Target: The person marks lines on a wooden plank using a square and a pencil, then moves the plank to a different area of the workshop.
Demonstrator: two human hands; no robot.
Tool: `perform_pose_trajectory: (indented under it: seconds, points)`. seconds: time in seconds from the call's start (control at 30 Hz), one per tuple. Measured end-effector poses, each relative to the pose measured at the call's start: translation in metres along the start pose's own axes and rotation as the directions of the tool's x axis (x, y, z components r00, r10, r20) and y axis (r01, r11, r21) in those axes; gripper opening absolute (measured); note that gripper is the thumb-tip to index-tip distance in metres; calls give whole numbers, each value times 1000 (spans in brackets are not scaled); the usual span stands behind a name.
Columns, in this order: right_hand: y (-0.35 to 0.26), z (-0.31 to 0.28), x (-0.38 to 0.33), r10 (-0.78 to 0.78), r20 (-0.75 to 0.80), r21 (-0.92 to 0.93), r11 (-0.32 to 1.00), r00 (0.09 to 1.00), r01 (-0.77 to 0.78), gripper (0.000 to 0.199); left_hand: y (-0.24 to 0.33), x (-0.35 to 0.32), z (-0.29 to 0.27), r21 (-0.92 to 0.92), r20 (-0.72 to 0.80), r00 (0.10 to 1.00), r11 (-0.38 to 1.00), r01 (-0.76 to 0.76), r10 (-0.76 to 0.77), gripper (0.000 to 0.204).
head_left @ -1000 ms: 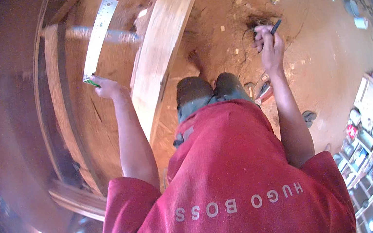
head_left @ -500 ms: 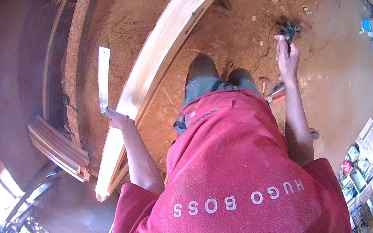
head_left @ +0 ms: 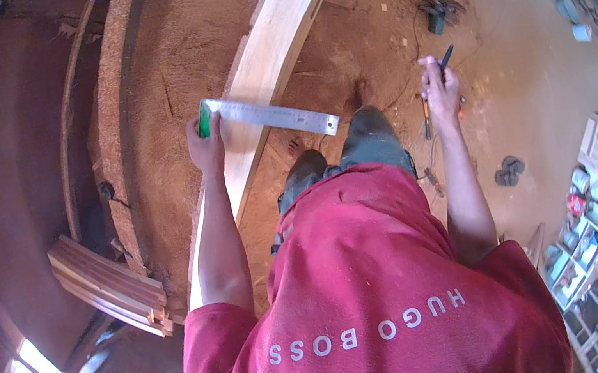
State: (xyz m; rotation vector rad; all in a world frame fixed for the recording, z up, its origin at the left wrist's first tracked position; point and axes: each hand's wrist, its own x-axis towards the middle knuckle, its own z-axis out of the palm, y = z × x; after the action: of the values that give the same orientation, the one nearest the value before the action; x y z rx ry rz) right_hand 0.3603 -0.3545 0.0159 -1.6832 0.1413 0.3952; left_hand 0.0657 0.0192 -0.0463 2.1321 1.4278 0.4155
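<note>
Left hand (head_left: 207,150) grips a try square (head_left: 259,114) by its stock (head_left: 204,120), likely freeing the blade (head_left: 283,117) toward four o'clock; right hand (head_left: 442,93) holds a black pen (head_left: 447,55).

The left forearm (head_left: 217,228) partly hides the pale beam (head_left: 269,53), cropped at the top.

Left fingers (head_left: 215,126) gripping green-handled square (head_left: 255,114), blade (head_left: 291,117) over pale beam (head_left: 269,57); right fingers (head_left: 434,71) holding dark pen (head_left: 447,56)

Silver ruler (head_left: 275,114), green handle (head_left: 204,121); cream beam (head_left: 278,36); red shirt (head_left: 376,268) with white lettering (head_left: 349,338); pen (head_left: 447,55), probably black.
</note>
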Motion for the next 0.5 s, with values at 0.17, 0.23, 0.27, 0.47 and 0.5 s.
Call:
perform_pose_trajectory:
  seconds: [0.17, 0.23, 0.27, 0.47, 0.5]
  points:
    - [32, 3, -78, -15, 75, -89, 996, 997, 21, 30, 43, 33, 32, 18, 75, 997, 999, -29, 28, 63]
    - [37, 2, -97, 2, 41, -87, 996, 999, 2, 28, 49, 45, 45, 42, 42, 998, 998, -46, 45, 63]
    - [38, 1, -104, 39, 15, -79, 996, 999, -38, 29, 51, 49, 50, 18, 43, 996, 997, -76, 75, 63]
    - [59, -9, -100, 146, -16, -37, 988, 989, -147, 31, 51, 42, 75, 119, 32, 989, 982, -145, 142, 62]
    - [63, -8, -97, 163, -16, -34, 986, 986, -164, 31, 52, 38, 74, 133, 24, 988, 978, -158, 156, 63]
